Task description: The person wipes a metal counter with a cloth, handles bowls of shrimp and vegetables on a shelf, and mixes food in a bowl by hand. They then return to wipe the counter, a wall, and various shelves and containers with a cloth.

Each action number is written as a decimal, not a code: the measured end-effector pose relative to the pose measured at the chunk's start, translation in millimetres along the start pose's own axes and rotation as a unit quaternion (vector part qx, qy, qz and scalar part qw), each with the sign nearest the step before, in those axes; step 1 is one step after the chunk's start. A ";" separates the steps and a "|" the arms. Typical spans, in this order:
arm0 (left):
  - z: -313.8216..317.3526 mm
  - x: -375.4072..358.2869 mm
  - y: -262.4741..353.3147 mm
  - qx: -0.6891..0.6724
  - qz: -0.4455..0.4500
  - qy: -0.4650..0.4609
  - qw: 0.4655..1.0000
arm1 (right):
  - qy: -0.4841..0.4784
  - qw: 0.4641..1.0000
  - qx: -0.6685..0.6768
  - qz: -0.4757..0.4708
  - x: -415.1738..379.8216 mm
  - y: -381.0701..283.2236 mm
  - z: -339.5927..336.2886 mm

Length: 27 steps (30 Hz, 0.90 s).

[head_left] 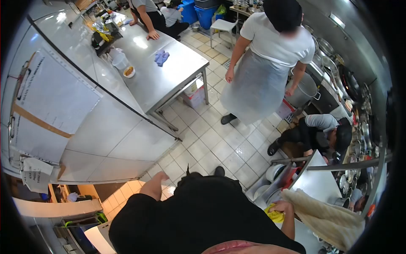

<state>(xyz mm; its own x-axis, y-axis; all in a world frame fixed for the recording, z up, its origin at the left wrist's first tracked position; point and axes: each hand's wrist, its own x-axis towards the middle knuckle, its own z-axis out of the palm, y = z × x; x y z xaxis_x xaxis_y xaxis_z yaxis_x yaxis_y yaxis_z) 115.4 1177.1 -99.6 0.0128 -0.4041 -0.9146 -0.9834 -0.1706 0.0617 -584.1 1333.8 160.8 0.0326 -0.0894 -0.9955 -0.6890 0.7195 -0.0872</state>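
Note:
Low at the right, my right hand is closed on a yellow cloth, beside a hanging beige towel and a white counter. My left hand is out over the tiled floor at the left of my body, near the end of the white wall. It is blurred, and its fingers cannot be made out clearly. On the steel table ahead lie a purple cloth and a small tub of orange-brown food.
A person in an apron stands ahead. Another person crouches at the right near pots and a metal rail. Two more people are at the far end by blue bins. A white stool stands behind. Papers hang on the left wall.

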 end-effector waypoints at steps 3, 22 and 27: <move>4.3 3.0 8.4 -0.089 0.004 -0.034 0.995 | 0.077 0.996 0.032 -0.035 -4.2 5.1 4.2; -282.8 125.1 159.2 -0.219 0.256 0.194 0.921 | 0.401 0.871 -0.028 0.282 106.1 -32.7 111.1; -250.8 184.8 70.6 0.157 0.277 0.177 0.931 | 0.274 0.959 -0.001 -0.075 160.0 -173.6 76.5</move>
<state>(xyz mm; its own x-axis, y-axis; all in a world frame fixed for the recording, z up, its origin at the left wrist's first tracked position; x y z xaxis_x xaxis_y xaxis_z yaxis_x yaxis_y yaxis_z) 93.7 865.0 -164.0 -0.5086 -0.6318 -0.5850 -0.8602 0.4014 0.3144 -403.8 1247.2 13.7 -0.2537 -0.5405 -0.8022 -0.7077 0.6691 -0.2270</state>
